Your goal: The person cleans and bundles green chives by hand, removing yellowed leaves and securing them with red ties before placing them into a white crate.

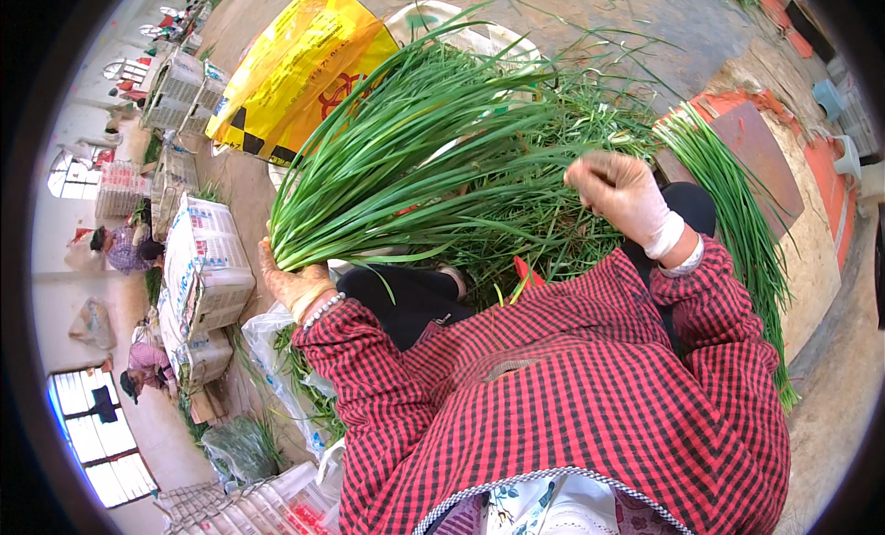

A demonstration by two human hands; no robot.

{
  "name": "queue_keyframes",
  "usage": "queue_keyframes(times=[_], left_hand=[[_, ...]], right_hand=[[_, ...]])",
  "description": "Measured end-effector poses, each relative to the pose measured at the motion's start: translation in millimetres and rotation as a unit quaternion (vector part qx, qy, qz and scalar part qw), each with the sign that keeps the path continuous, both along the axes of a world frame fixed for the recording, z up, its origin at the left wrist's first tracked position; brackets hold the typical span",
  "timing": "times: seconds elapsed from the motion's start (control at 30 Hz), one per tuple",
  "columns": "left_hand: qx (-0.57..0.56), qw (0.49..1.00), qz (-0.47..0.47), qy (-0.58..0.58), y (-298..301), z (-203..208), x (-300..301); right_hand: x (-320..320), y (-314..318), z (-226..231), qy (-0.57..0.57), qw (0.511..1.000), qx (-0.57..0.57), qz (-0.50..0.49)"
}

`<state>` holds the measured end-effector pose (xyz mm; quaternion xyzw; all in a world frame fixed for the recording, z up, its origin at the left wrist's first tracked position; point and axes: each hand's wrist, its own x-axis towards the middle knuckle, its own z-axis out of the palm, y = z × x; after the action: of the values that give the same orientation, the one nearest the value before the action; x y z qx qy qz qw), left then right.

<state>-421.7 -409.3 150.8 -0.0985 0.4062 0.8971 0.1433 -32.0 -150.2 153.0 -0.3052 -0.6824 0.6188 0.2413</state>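
Your left hand (pixel 288 284) is clenched around the pale base ends of a thick bunch of green chives (pixel 406 157), low on the left of the scene. From your grip the long blades fan up and to the right, reaching toward the far side and spreading over the loose pile of cut greens (pixel 562 212) that lies in front of your knees.

Your right hand (pixel 625 192), in a thin pale glove, is raised on the right, just beside the spread blades. Its fingers are curled in and pinched together, and it seems to hold a few thin strands, but you cannot tell for sure from this view. Both of your forearms wear a red and black checked sleeve (pixel 572 369).

Right of your right hand, a second long sheaf of chives (pixel 737 222) lies along a reddish board (pixel 756 148), well apart from the bunch you hold. Far left of the bunch sits a yellow sack (pixel 295 65) on the ground. Near your left elbow stand white crates (pixel 207 258), stacked in a row, with a clear plastic bag (pixel 267 351) just beside them. Further left, 2 other people (pixel 124 245) crouch low among more crates.
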Motion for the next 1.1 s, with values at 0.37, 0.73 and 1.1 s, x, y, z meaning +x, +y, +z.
queue_keyframes(times=[0.37,0.73,1.1], left_hand=[[0.021,0.998,-0.047,0.037,10,4,15],[0.052,0.998,-0.017,0.037,15,16,32],[0.062,0.996,-0.029,0.051,21,16,40]], right_hand=[[-79,-22,4,0.023,0.985,-0.101,0.135],[-36,-8,-4,0.100,0.977,0.189,-0.003],[-89,-38,-20,-0.159,0.973,0.049,0.158]])
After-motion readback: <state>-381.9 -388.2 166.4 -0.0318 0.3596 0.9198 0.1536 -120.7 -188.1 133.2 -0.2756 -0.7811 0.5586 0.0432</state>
